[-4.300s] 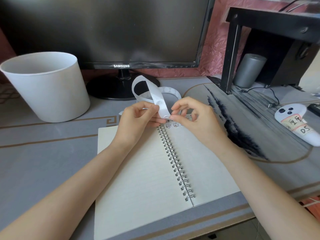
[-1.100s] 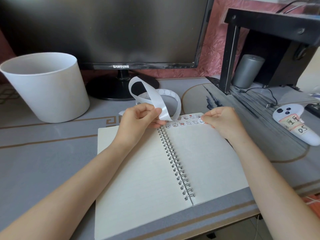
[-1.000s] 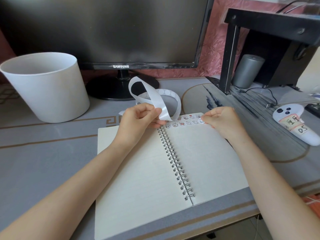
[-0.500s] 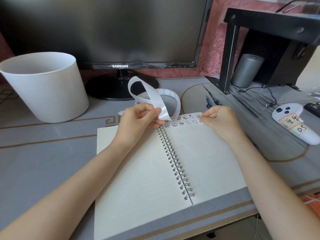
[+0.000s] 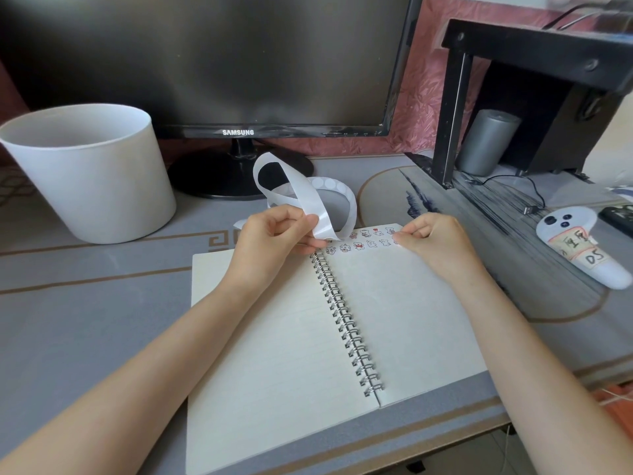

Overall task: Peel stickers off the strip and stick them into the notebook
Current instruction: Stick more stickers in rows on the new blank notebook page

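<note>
An open spiral notebook (image 5: 394, 313) lies on the desk in front of me. Two short rows of small cartoon stickers (image 5: 368, 238) run along the top of its right page. My left hand (image 5: 270, 238) pinches the white sticker strip (image 5: 301, 200) just above the spiral binding; the strip loops up and curls behind it. My right hand (image 5: 433, 240) rests at the top right corner of the right page with its fingers curled, and a fingertip touches the paper at the right end of the sticker rows. Whether a sticker lies under that fingertip is hidden.
A white bucket (image 5: 92, 176) stands at the back left. A dark Samsung monitor (image 5: 219, 63) on its stand is behind the notebook. A black shelf frame (image 5: 452, 108) with a grey cylinder (image 5: 486, 142) is at the back right, and a white controller (image 5: 579, 248) lies right of my right hand.
Since 4.3 s ago my right hand has left the strip and moved right to the page's top right corner, where more stickers now show. Over the last second both hands barely moved.
</note>
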{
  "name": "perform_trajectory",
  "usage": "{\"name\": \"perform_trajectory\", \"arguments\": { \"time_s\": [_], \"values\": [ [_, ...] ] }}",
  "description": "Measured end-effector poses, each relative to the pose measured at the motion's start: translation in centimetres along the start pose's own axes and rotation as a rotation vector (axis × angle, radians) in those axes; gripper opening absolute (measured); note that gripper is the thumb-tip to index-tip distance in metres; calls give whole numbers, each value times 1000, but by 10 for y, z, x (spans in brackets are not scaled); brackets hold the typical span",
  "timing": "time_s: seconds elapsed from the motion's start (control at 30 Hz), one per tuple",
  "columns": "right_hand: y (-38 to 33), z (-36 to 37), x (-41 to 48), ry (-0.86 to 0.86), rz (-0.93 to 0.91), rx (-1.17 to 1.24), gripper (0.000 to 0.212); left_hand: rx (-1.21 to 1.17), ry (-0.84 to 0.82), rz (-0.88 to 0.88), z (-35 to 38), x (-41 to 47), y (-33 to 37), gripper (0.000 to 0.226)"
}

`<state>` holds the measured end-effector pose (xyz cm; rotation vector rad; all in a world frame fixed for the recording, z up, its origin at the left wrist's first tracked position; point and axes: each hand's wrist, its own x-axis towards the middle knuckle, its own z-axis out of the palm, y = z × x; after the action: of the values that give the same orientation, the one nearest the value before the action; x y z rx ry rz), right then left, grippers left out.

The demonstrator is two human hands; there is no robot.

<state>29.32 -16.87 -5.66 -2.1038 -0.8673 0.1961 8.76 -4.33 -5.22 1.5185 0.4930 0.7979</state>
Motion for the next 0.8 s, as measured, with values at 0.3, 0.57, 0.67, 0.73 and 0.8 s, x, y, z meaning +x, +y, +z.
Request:
{"name": "perform_trajectory", "arguments": {
  "time_s": [0.3,0.57,0.67,0.73,0.8],
  "values": [
    [2,-1,4,30,33,-7,14,-5,-5,-6,0,0,0,15],
    [1,1,4,23,58,-5,24,-3,-7,-2,0,0,0,15],
    [1,0,4,46,57,-3,17,-3,-9,1,0,0,0,15],
    [-1,-1,3,82,29,-4,12,-2,-6,5,0,0,0,16],
    [-6,-1,1,135,-21,-4,8,-4,-1,7,0,0,1,16]
  ]
}}
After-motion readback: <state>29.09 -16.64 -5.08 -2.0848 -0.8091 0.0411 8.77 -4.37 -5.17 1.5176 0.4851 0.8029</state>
